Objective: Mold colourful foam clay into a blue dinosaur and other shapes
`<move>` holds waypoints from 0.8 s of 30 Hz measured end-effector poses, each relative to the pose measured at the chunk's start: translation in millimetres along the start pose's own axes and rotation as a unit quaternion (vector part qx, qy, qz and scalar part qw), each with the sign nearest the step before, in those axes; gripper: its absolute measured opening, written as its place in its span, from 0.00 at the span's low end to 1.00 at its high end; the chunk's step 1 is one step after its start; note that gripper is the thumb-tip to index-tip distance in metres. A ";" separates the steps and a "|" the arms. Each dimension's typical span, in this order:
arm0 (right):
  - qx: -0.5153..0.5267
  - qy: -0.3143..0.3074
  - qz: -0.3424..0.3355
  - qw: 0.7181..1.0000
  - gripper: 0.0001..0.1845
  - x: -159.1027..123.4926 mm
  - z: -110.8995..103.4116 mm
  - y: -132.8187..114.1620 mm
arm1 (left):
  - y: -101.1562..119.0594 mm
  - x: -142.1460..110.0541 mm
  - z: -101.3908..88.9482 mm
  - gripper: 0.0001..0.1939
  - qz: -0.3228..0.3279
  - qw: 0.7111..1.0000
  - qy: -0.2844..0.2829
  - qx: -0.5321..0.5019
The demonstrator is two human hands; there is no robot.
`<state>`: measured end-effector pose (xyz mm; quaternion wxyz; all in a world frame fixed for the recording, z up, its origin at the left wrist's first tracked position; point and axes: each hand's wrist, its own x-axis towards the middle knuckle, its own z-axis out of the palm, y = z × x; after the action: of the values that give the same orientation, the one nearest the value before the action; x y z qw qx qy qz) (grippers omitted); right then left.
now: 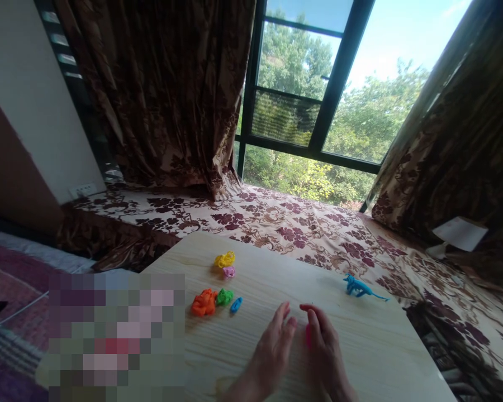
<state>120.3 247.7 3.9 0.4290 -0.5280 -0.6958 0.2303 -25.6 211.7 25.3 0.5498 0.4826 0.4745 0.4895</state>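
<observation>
My left hand (275,345) is over the light wooden table (272,268), fingers stretched forward, with nothing visible in it. Close to its right, my right hand (324,347) has its fingers bent inward around a bright pink piece (308,335). Only a sliver of this piece shows at the palm side, so its shape is hidden. Left of my hands lie a crumpled orange bundle (203,302), a green bundle (224,297) and a small blue loop (236,304). Farther back are a yellow looped bundle (225,259) and a small light pink one (229,272).
A blue long-tailed animal figure (359,286) stands near the table's right edge. Beyond the table is a window seat with a flowered cover (272,215), below a window between brown curtains (163,95). A white lamp (460,233) sits at the right. A blurred-out patch covers the lower left.
</observation>
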 end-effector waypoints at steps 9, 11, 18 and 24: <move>-0.066 -0.070 -0.078 0.992 0.14 -45.0 -36.6 40.5 | -46.6 -4.1 -24.4 0.31 0.234 0.781 -0.037 0.578; -0.064 -0.075 -0.145 0.984 0.16 -48.5 -25.6 35.8 | -48.9 -1.1 -22.9 0.33 0.241 0.763 -0.042 0.598; -0.167 -0.085 -0.127 0.974 0.16 -6.9 21.7 -0.9 | -57.4 5.4 -22.2 0.31 0.239 0.740 -0.060 0.626; -0.216 -0.059 -0.117 0.968 0.17 -4.8 -1.7 33.9 | -44.6 0.5 -21.9 0.32 0.233 0.753 -0.061 0.613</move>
<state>140.3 254.4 -23.1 0.2871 -0.5086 -0.8099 0.0535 -43.7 211.2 -20.9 0.0328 0.8405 0.5112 0.1762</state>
